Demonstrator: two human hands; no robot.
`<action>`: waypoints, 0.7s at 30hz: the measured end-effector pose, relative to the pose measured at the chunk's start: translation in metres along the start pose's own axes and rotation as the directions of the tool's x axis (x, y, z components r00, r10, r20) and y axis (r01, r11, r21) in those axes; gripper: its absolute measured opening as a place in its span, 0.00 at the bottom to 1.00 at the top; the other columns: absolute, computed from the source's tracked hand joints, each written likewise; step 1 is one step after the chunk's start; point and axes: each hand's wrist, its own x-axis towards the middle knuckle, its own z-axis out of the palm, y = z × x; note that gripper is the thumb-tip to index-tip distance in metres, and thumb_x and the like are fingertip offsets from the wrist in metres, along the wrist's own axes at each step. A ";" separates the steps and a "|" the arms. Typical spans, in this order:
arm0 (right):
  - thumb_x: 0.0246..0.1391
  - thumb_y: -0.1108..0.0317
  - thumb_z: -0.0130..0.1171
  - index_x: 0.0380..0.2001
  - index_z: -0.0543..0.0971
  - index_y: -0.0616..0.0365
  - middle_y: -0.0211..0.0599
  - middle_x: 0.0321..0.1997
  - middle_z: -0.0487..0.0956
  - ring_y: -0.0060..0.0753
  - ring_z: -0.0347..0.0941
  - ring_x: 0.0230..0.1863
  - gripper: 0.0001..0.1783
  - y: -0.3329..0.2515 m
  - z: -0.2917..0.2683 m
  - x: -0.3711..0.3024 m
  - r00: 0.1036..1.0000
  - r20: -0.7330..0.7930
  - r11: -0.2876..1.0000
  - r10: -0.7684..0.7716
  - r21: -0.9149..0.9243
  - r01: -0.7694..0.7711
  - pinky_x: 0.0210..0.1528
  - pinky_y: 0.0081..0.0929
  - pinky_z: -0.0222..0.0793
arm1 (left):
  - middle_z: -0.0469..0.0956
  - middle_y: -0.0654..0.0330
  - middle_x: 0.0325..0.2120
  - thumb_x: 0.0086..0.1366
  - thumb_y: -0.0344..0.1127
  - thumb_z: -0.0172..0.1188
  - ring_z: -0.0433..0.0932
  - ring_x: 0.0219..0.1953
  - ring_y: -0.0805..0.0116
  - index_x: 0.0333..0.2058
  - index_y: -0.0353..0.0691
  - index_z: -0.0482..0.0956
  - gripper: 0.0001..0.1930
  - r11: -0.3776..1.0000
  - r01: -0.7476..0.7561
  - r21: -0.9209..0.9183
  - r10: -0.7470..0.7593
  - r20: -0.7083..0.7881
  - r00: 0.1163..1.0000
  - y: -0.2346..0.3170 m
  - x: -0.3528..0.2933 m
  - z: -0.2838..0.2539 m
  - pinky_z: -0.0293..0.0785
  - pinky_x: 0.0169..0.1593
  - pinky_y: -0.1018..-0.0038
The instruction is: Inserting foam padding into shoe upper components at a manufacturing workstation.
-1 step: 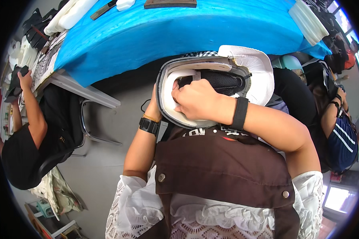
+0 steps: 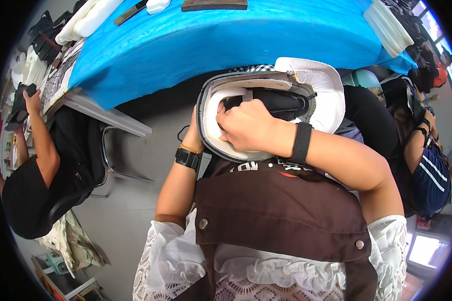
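Observation:
An upturned, helmet-like padded shell (image 2: 226, 150) rests at my lap, its opening facing up. It has a grey rim, a white inner lining, dark mesh inside and a broad white flap (image 2: 331, 95) on its right side. My left hand (image 2: 193, 133) holds the shell's left outer side; most of its fingers are hidden behind the wall. My right hand (image 2: 248, 125) reaches into the opening, its fingers curled and pressed at the white lining on the left. Whether a small thing sits between those fingers is hidden.
A table with a blue cover (image 2: 226, 40) stands ahead, bearing a dark wooden block (image 2: 214, 5) and a flat dark tool (image 2: 130, 12). At left, a person in black (image 2: 35, 175) handles a dark piece beside a metal-framed chair (image 2: 105, 150). Another person (image 2: 429, 170) sits at right.

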 end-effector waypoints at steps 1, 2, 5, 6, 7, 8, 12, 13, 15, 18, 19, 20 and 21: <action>0.45 0.59 0.62 0.32 0.79 0.60 0.40 0.21 0.79 0.46 0.78 0.23 0.15 0.000 0.001 0.001 1.000 0.018 0.999 0.006 -0.048 -0.005 0.24 0.40 0.71 | 0.73 0.62 0.19 0.66 0.45 0.41 0.72 0.20 0.70 0.25 0.40 0.74 0.18 1.000 -0.024 0.005 0.024 0.037 0.999 0.000 0.000 -0.002 0.72 0.26 0.75; 0.44 0.58 0.63 0.32 0.78 0.61 0.41 0.21 0.79 0.46 0.78 0.23 0.17 0.000 0.001 0.001 0.999 0.036 0.995 0.014 -0.096 -0.010 0.24 0.40 0.71 | 0.73 0.62 0.19 0.66 0.44 0.42 0.73 0.21 0.69 0.26 0.40 0.74 0.17 0.999 -0.047 0.009 0.046 0.075 0.996 0.000 0.001 -0.005 0.74 0.27 0.74; 0.42 0.58 0.65 0.32 0.79 0.63 0.42 0.20 0.79 0.45 0.78 0.23 0.19 -0.003 0.002 0.004 0.999 0.038 0.998 0.006 -0.070 -0.004 0.23 0.39 0.70 | 0.73 0.63 0.19 0.67 0.45 0.43 0.72 0.20 0.70 0.27 0.41 0.75 0.18 0.947 -0.259 0.189 0.214 0.229 0.950 -0.004 0.015 -0.025 0.73 0.26 0.76; 0.42 0.58 0.65 0.32 0.79 0.63 0.42 0.20 0.79 0.45 0.78 0.23 0.19 -0.002 0.002 0.003 0.999 0.040 0.998 0.008 -0.070 -0.005 0.23 0.39 0.70 | 0.73 0.64 0.19 0.67 0.45 0.42 0.72 0.20 0.70 0.27 0.41 0.75 0.18 0.943 -0.267 0.198 0.214 0.252 0.944 -0.002 0.015 -0.022 0.72 0.26 0.76; 0.42 0.59 0.65 0.31 0.79 0.63 0.43 0.20 0.79 0.45 0.78 0.23 0.18 -0.002 0.003 0.002 1.000 0.029 0.999 0.004 -0.052 -0.003 0.23 0.39 0.70 | 0.73 0.64 0.18 0.68 0.45 0.42 0.72 0.19 0.70 0.26 0.41 0.75 0.18 0.958 -0.230 0.171 0.184 0.248 0.951 -0.002 0.015 -0.020 0.72 0.25 0.76; 0.41 0.60 0.65 0.29 0.79 0.63 0.44 0.20 0.79 0.45 0.78 0.22 0.17 -0.002 0.004 0.001 1.000 0.018 0.999 0.000 -0.034 0.000 0.23 0.39 0.70 | 0.73 0.64 0.18 0.68 0.45 0.42 0.72 0.19 0.70 0.26 0.41 0.75 0.18 0.970 -0.195 0.145 0.157 0.239 0.958 -0.002 0.014 -0.017 0.72 0.25 0.77; 0.39 0.64 0.64 0.25 0.80 0.62 0.43 0.21 0.79 0.45 0.78 0.23 0.12 -0.009 -0.005 0.006 0.997 0.073 0.997 0.017 -0.073 -0.011 0.24 0.39 0.71 | 0.72 0.64 0.16 0.69 0.47 0.42 0.70 0.17 0.71 0.25 0.41 0.74 0.20 0.993 -0.094 0.068 0.085 0.126 0.988 0.007 0.001 0.010 0.70 0.23 0.77; 0.38 0.65 0.63 0.23 0.80 0.60 0.42 0.21 0.79 0.44 0.78 0.24 0.10 -0.009 -0.005 0.006 0.996 0.069 0.995 0.049 -0.095 -0.042 0.24 0.38 0.71 | 0.72 0.64 0.16 0.69 0.47 0.42 0.70 0.16 0.71 0.24 0.41 0.74 0.20 0.994 -0.087 0.059 0.081 0.095 0.992 0.008 0.000 0.013 0.70 0.22 0.77; 0.36 0.66 0.63 0.22 0.80 0.58 0.41 0.21 0.79 0.44 0.78 0.24 0.08 -0.003 0.002 0.008 0.995 0.063 0.991 0.081 -0.116 -0.073 0.25 0.38 0.71 | 0.71 0.64 0.15 0.69 0.47 0.42 0.70 0.16 0.71 0.24 0.42 0.74 0.20 0.995 -0.087 0.046 0.084 0.066 0.994 0.009 0.005 0.009 0.69 0.22 0.78; 0.36 0.68 0.61 0.23 0.81 0.49 0.37 0.22 0.80 0.42 0.78 0.25 0.06 0.025 0.014 0.006 0.990 0.028 0.990 0.138 0.015 -0.138 0.28 0.37 0.72 | 0.65 0.65 0.08 0.70 0.50 0.40 0.63 0.09 0.73 0.18 0.43 0.71 0.25 0.998 -0.036 0.057 0.008 0.419 0.908 0.000 0.016 -0.012 0.57 0.12 0.77; 0.36 0.68 0.61 0.23 0.81 0.49 0.37 0.22 0.80 0.42 0.78 0.25 0.06 0.026 0.012 0.007 0.990 0.030 0.990 0.137 0.014 -0.137 0.28 0.37 0.72 | 0.65 0.65 0.08 0.70 0.50 0.40 0.63 0.09 0.73 0.18 0.43 0.71 0.25 0.998 -0.036 0.054 0.010 0.419 0.908 -0.001 0.016 -0.013 0.57 0.12 0.77; 0.37 0.68 0.60 0.24 0.81 0.49 0.37 0.23 0.80 0.43 0.78 0.26 0.06 0.027 0.011 0.008 0.988 0.072 0.990 0.136 0.026 -0.138 0.29 0.38 0.71 | 0.66 0.65 0.09 0.70 0.50 0.41 0.64 0.09 0.73 0.19 0.42 0.71 0.24 0.999 -0.033 0.027 0.020 0.386 0.922 -0.002 0.016 -0.014 0.57 0.12 0.77; 0.38 0.68 0.59 0.25 0.81 0.49 0.36 0.23 0.81 0.43 0.78 0.26 0.07 0.022 0.007 0.007 0.984 0.115 0.990 0.133 0.039 -0.138 0.29 0.39 0.71 | 0.67 0.65 0.10 0.70 0.49 0.41 0.64 0.09 0.73 0.20 0.41 0.72 0.23 0.999 -0.032 -0.003 0.031 0.349 0.936 -0.004 0.013 -0.016 0.58 0.12 0.77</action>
